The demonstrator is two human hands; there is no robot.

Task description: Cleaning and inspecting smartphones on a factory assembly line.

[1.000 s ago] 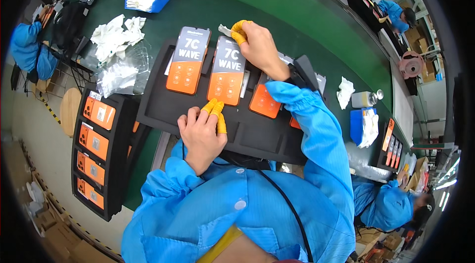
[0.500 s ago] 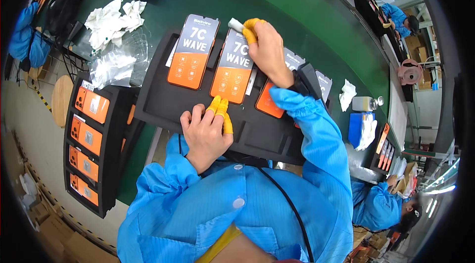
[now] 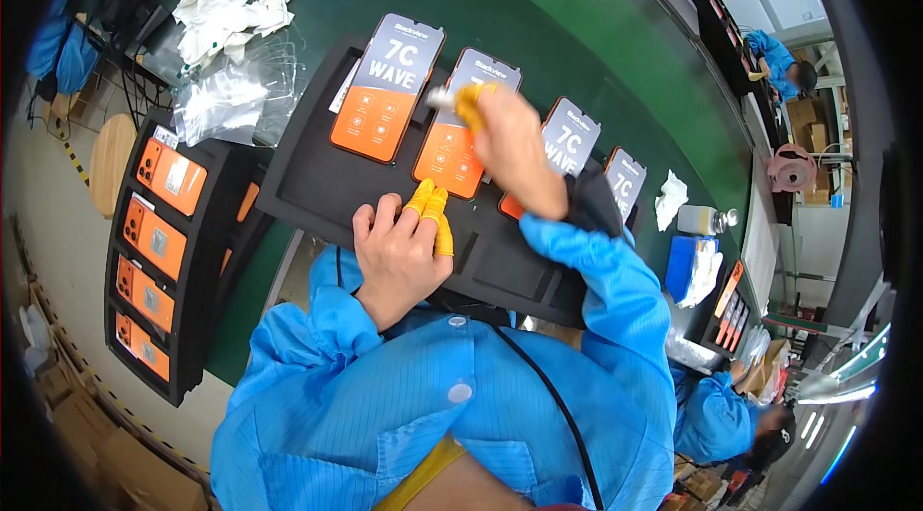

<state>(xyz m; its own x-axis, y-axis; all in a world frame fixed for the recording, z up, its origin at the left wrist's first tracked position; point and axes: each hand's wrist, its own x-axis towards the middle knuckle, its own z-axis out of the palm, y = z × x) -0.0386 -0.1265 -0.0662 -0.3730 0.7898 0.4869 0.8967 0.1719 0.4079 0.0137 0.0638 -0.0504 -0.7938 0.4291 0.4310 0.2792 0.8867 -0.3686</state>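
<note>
Right hand pinching white cloth, motion-blurred, over orange-grey smartphone; cloth contact unclear. Left hand loosely spread, nearer body than the pinch, yellow finger cots at smartphone's lower edge. Smartphone's on black tray, under the pinch.

My R hand sweeps down from the top end of the 2nd phone, blurring now, white cloth abt midway, L edge!

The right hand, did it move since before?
Yes. The right hand moved down the phone beneath it, from the top end toward the middle.
</note>
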